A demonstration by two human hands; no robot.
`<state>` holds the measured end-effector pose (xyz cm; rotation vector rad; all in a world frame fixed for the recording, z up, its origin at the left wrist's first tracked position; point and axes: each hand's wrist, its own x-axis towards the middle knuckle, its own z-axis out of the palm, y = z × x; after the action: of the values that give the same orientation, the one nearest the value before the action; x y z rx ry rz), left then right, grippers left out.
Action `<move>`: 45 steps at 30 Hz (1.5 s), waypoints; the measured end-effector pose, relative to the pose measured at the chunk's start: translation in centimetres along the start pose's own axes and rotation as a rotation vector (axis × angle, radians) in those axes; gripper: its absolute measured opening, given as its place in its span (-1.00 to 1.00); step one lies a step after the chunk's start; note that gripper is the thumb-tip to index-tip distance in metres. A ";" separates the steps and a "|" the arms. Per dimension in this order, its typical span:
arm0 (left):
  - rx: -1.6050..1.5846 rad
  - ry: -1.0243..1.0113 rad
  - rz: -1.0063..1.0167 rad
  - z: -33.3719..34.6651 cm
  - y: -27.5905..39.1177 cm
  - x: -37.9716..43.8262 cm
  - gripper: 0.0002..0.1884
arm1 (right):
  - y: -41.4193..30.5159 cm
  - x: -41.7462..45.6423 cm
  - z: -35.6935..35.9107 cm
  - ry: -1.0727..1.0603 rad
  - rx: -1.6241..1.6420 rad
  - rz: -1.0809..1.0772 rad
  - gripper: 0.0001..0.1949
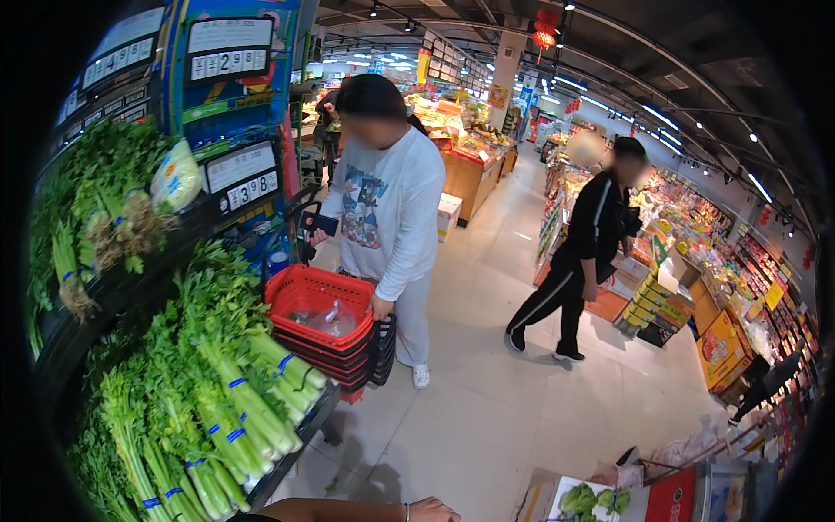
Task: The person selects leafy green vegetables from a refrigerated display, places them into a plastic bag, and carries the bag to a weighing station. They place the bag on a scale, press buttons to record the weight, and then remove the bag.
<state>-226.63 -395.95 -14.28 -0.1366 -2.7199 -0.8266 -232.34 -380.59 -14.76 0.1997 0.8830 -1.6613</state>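
At the bottom edge shows my left hand (432, 509), a thin band at its wrist; the frame cuts off its fingers, so its grip is hidden. The forearm enters from the lower left, beside the black produce shelf (287, 466). Large celery bunches (241, 417), bound with blue tape, lie there with their cut ends toward the aisle. A higher shelf holds leafy herbs with roots (124, 228) and a wrapped pale vegetable (177, 175). Leafy green bundles (590, 501) rest on a white surface at the lower right. My right hand is out of view.
Beside the celery, a person (391, 202) holds a phone (319, 223) and touches a red basket (319, 307) atop stacked baskets. Another person in black (587, 241) walks the tiled aisle (476, 404). Stacked cartons (655, 300) and a orange box (721, 352) stand right.
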 end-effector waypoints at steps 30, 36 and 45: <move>-0.234 -0.360 -0.664 -22.5 -79.7 60.0 -0.54 | -59.2 75.0 25.7 -0.378 -1.575 -0.314 -0.57; -0.208 -0.131 -0.972 -27.3 -101.2 67.0 -0.51 | -64.3 96.9 30.4 -0.592 -1.343 -0.143 -0.58; -0.648 1.118 -1.065 -44.5 -123.0 58.6 -0.13 | -74.8 125.3 54.9 -1.034 -1.709 -0.162 -0.67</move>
<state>-292.67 -522.60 -26.18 1.2921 -1.2537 -1.3979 -319.64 -509.74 -14.31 -1.7219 1.1331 -0.4574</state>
